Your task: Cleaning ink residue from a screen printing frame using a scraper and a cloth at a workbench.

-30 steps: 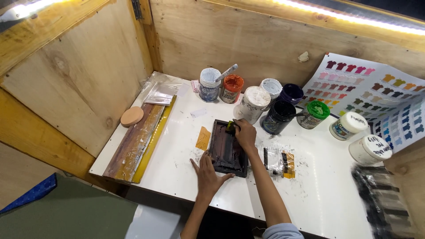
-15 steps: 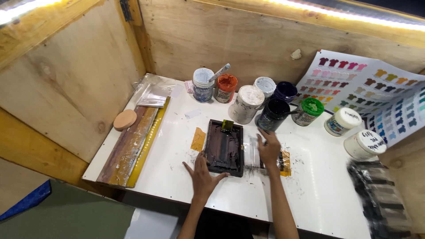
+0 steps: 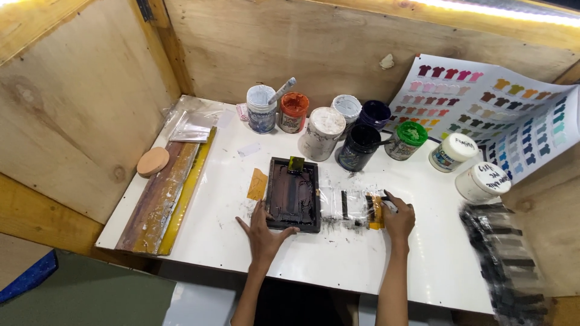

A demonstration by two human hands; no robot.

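Note:
A small dark framed screen (image 3: 293, 194) lies flat on the white table (image 3: 338, 265). My left hand (image 3: 261, 229) rests at its near left corner, fingers spread on the frame edge and the table. My right hand (image 3: 397, 217) is to the right, fingers on an ink-smeared clear strip with black bars and a yellow patch (image 3: 356, 208) next to the frame. A yellow tape piece (image 3: 258, 184) sticks out at the frame's left side.
Several paint jars stand behind the frame, among them an orange one (image 3: 293, 111), a black open one (image 3: 359, 147) and a green-lidded one (image 3: 406, 140). A colour chart (image 3: 483, 115) leans at the right. Long squeegee boards (image 3: 163, 199) lie at the left. Plywood walls enclose the table.
My right hand left the top of the frame and moved right onto the smeared strip. The left hand stays at the frame's near left corner.

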